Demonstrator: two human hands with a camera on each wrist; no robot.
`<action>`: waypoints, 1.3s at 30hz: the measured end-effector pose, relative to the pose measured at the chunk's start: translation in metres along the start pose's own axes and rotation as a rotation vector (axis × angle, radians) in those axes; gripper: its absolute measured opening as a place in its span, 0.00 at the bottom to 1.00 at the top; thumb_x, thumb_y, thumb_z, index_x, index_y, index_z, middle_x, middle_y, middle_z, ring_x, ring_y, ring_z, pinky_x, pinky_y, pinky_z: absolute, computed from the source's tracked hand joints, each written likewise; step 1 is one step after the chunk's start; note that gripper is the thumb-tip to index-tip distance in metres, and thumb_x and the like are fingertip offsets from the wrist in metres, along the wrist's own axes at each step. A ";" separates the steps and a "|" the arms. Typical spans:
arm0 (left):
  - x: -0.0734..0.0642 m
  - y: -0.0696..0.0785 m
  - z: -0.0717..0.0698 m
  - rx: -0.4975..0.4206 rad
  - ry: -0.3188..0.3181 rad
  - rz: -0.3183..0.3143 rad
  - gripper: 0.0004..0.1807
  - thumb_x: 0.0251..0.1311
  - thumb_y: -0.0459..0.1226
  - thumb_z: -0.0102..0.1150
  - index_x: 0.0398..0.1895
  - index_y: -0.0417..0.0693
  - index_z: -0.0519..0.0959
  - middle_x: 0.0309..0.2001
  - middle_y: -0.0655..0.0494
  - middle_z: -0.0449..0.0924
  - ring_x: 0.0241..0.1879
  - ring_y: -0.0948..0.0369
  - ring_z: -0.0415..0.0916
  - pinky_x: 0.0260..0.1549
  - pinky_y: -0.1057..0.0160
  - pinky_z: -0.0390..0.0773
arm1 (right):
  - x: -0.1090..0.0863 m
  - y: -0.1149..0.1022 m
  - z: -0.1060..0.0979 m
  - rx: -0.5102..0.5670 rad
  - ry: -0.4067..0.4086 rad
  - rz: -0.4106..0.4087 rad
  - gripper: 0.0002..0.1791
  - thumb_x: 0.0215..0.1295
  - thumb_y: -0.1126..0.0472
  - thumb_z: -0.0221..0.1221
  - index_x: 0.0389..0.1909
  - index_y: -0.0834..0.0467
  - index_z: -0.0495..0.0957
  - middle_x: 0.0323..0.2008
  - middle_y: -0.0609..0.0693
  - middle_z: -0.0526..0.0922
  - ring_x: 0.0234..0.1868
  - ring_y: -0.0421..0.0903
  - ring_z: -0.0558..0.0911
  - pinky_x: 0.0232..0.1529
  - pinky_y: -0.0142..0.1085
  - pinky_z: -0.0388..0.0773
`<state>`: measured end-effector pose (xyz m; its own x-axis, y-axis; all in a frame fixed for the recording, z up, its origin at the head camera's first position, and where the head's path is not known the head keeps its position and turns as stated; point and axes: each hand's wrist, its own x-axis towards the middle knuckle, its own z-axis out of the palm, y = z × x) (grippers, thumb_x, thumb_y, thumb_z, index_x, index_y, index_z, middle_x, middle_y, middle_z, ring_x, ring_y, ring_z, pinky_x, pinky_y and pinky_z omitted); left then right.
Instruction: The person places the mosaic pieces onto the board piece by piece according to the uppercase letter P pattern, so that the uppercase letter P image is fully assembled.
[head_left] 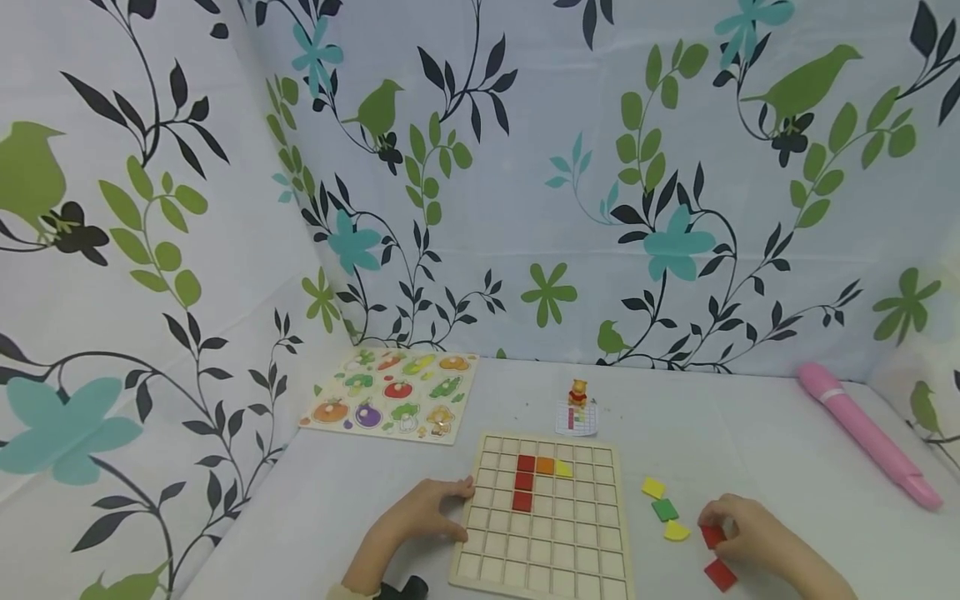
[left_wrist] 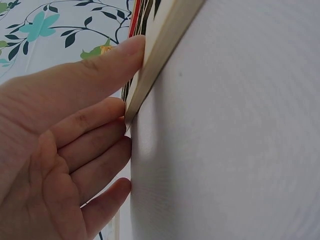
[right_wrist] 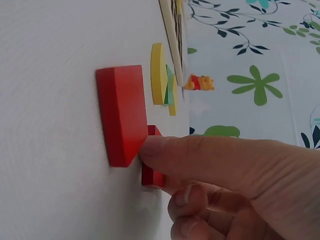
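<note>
A wooden grid board (head_left: 570,529) lies in the middle of the head view. In its upper cells sit red tiles (head_left: 523,482), an orange tile (head_left: 545,466) and a yellow tile (head_left: 563,468). My left hand (head_left: 429,510) rests against the board's left edge, thumb and fingertips touching it. To the right of the board, my right hand (head_left: 750,529) pinches a red square tile (right_wrist: 152,172) at the table surface; its fingers partly hide it. Another red tile (head_left: 721,575) lies just nearer. Beyond are a yellow quarter-round tile (head_left: 677,531), a green tile (head_left: 664,510) and another yellow tile (head_left: 654,487).
Behind the board, a small bear figurine (head_left: 577,393) stands at a card (head_left: 576,421) with a printed coloured grid. At the back left lies a vegetable puzzle board (head_left: 389,396). A pink pen-shaped object (head_left: 866,433) lies far right. Patterned cloth hangs behind and left.
</note>
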<state>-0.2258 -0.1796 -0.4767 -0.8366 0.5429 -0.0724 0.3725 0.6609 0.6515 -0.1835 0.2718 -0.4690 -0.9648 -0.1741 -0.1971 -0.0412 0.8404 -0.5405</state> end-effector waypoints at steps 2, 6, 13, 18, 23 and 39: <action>0.000 0.000 -0.001 -0.001 0.002 -0.001 0.35 0.32 0.44 0.72 0.50 0.43 0.76 0.57 0.55 0.68 0.57 0.57 0.64 0.57 0.55 0.60 | 0.000 0.000 0.000 0.005 0.003 -0.003 0.14 0.38 0.69 0.67 0.30 0.57 0.77 0.25 0.46 0.73 0.26 0.44 0.69 0.29 0.37 0.75; 0.000 0.001 -0.001 -0.001 -0.003 0.001 0.35 0.32 0.45 0.71 0.50 0.42 0.76 0.57 0.54 0.68 0.57 0.57 0.64 0.57 0.55 0.61 | 0.000 -0.001 -0.003 -0.004 0.006 -0.017 0.13 0.40 0.68 0.67 0.30 0.58 0.77 0.24 0.46 0.72 0.25 0.44 0.69 0.26 0.35 0.73; 0.000 0.002 -0.002 0.018 -0.003 -0.009 0.35 0.32 0.45 0.71 0.50 0.43 0.75 0.57 0.55 0.68 0.57 0.56 0.63 0.57 0.54 0.61 | -0.002 -0.013 -0.014 0.005 0.036 -0.059 0.14 0.43 0.65 0.67 0.33 0.61 0.77 0.27 0.47 0.74 0.26 0.44 0.70 0.26 0.33 0.75; 0.000 0.001 -0.002 0.029 0.003 0.001 0.35 0.32 0.45 0.71 0.50 0.43 0.75 0.57 0.55 0.68 0.57 0.57 0.63 0.57 0.55 0.61 | -0.002 -0.027 -0.016 0.020 0.014 -0.189 0.14 0.44 0.63 0.67 0.32 0.62 0.77 0.25 0.45 0.73 0.23 0.42 0.68 0.20 0.30 0.71; 0.000 -0.001 0.000 0.012 0.007 0.016 0.35 0.32 0.45 0.71 0.50 0.42 0.76 0.57 0.54 0.68 0.57 0.57 0.64 0.57 0.55 0.61 | 0.001 -0.040 -0.013 -0.003 0.004 -0.333 0.14 0.44 0.60 0.67 0.32 0.62 0.77 0.24 0.43 0.70 0.22 0.38 0.67 0.19 0.28 0.70; 0.000 0.000 -0.001 -0.002 0.006 0.016 0.35 0.32 0.45 0.71 0.50 0.42 0.75 0.57 0.53 0.68 0.57 0.56 0.64 0.57 0.54 0.60 | 0.018 -0.094 -0.007 -0.037 -0.048 -0.536 0.12 0.47 0.62 0.64 0.35 0.58 0.79 0.26 0.39 0.70 0.21 0.36 0.68 0.19 0.27 0.69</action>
<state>-0.2256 -0.1800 -0.4762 -0.8329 0.5505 -0.0577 0.3848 0.6509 0.6544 -0.1987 0.1932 -0.4165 -0.7932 -0.6059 0.0606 -0.5342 0.6446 -0.5469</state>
